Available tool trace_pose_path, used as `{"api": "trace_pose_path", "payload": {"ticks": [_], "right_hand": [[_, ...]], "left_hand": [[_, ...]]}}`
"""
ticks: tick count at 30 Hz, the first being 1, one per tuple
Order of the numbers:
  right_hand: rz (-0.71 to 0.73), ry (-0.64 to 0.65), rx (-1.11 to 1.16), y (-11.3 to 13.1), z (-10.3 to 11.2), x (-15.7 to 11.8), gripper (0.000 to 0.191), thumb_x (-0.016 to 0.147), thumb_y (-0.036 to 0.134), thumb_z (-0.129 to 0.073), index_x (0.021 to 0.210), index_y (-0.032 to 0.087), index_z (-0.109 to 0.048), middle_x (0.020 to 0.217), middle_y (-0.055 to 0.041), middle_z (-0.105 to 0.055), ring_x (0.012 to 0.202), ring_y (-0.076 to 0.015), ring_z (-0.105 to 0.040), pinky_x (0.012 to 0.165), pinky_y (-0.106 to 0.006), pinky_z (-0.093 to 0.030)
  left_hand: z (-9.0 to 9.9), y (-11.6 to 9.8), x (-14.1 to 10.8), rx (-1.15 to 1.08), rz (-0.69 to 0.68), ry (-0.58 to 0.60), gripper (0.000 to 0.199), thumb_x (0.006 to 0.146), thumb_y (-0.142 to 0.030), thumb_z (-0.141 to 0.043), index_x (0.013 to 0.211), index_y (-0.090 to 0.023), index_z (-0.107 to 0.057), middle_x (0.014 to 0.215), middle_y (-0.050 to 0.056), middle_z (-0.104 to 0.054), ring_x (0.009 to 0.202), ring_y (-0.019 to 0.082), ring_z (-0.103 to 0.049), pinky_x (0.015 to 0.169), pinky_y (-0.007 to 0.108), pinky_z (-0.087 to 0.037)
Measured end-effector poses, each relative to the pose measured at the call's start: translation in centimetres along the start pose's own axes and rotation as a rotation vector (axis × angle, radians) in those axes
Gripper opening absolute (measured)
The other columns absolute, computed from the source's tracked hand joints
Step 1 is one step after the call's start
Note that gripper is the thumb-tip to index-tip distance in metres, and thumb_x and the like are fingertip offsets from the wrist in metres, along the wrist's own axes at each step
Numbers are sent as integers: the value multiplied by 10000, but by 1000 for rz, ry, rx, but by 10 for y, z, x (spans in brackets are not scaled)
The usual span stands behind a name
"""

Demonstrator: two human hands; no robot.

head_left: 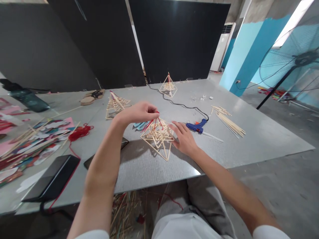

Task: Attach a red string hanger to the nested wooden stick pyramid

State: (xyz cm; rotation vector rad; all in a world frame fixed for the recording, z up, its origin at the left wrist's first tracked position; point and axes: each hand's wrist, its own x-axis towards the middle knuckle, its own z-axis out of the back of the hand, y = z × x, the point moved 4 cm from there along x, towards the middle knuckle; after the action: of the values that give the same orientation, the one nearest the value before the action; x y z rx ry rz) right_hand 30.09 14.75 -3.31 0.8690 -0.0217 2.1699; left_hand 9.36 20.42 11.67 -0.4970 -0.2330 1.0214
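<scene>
A layered frame of thin wooden sticks (159,137) hangs or stands at the front middle of the grey table (149,172), with red yarn (156,124) at its top. My left hand (142,112) is above it, thumb and finger pinched on the red yarn. At the frame's right side is my right hand (183,136), fingers spread and fingertips at or near the sticks. A blue glue gun (198,126) lies just beyond my right hand. Light blue material (141,126) shows partly behind the frame.
Two similar stick frames stand farther back, one at left (116,104) and one at centre (168,87). Loose sticks (230,124) lie at right. Red yarn (81,132), a black case (53,177), paper scraps (42,139) and a bottle (28,98) are at left.
</scene>
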Motion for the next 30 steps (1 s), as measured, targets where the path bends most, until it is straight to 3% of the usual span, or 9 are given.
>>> {"api": "trace_pose_path", "payload": {"ticks": [7, 13, 20, 30], "right_hand": [[70, -56, -18, 3, -3, 1, 538, 1037, 247, -617, 1564, 176, -540, 1610, -190, -569, 1440, -348, -524, 1242, -575, -461], [36, -39, 2, 4, -1, 2, 623, 1044, 255, -593, 1649, 227, -446, 1612, -169, -563, 1439, -351, -532, 1225, -598, -470], [-7, -95, 4, -6, -1, -5, 637, 1031, 240, -579, 1644, 165, -424, 1564, -203, -581, 1428, -364, -534, 1211, -607, -480], [7, -132, 22, -4, 4, -10, 593, 985, 185, -607, 1565, 155, -485, 1531, -205, -607, 1394, -354, -554, 1202, -589, -493]], "left_hand": [[1, -1, -2, 6, -1, -2, 295, 829, -457, -630, 677, -211, -572, 626, -33, -351, 576, 126, -319, 553, 293, -245], [2, -5, -3, 8, 14, 3, 279, 822, -446, -628, 681, -207, -607, 610, -29, -383, 576, 129, -343, 562, 292, -257], [3, -4, -3, 7, 15, 7, 277, 815, -449, -628, 676, -212, -589, 615, -34, -367, 574, 129, -333, 561, 295, -251], [3, -6, -4, 5, 11, 11, 266, 832, -426, -619, 681, -209, -588, 598, -30, -388, 564, 128, -356, 560, 295, -254]]}}
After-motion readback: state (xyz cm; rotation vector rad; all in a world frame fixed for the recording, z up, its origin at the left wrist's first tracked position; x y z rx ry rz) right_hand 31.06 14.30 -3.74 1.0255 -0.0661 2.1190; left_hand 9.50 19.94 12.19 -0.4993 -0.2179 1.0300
